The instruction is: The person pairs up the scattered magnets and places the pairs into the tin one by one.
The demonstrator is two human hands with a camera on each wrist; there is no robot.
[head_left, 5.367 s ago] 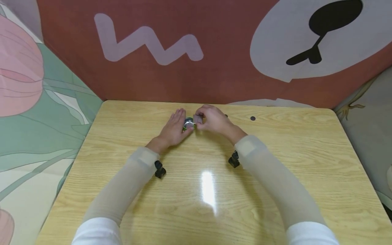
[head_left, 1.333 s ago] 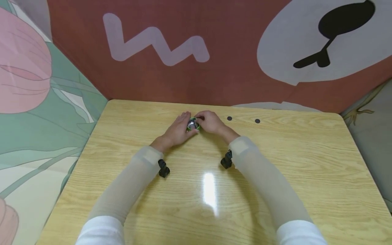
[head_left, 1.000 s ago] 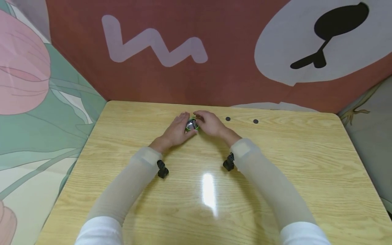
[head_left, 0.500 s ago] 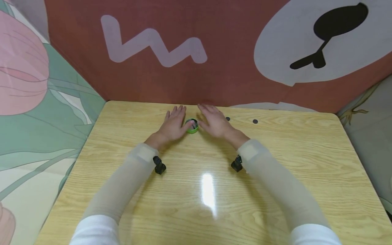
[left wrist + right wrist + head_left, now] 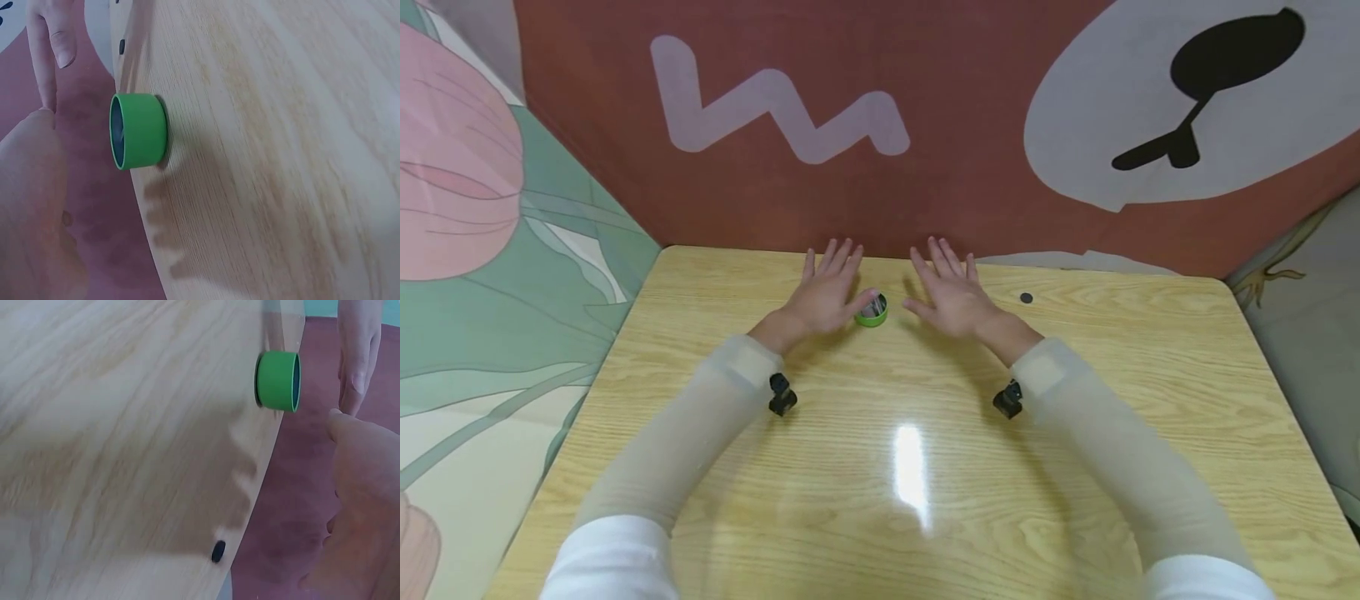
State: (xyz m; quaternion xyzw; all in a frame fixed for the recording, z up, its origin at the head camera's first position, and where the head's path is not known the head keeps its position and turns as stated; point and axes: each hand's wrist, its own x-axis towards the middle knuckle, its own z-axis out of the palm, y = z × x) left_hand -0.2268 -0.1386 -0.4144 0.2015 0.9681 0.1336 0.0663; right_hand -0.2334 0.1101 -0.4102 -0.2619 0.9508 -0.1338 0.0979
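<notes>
A small, round, open-topped green container (image 5: 872, 319) stands on the wooden table near its back edge, with something grey and shiny inside. My left hand (image 5: 820, 296) is spread just left of it, its thumb overlapping the container's rim in the head view. To its right is my right hand (image 5: 955, 300), fingers spread and holding nothing. Both wrist views show the green wall of the container (image 5: 145, 130) upright on the wood, with the hands raised above the table. A flat dark disc (image 5: 218, 551) lies below my right hand in the right wrist view.
Another dark disc (image 5: 1026, 297) lies further right along the back of the table (image 5: 850, 467). A red printed wall covering (image 5: 775, 200) rises right behind the table's back edge. Patterned hangings (image 5: 572, 250) flank the table's sides.
Earlier my right hand held a small grey block beside the container, then reached into the container's right side. Both hands have since drawn apart and spread; the right now covers the nearer disc.
</notes>
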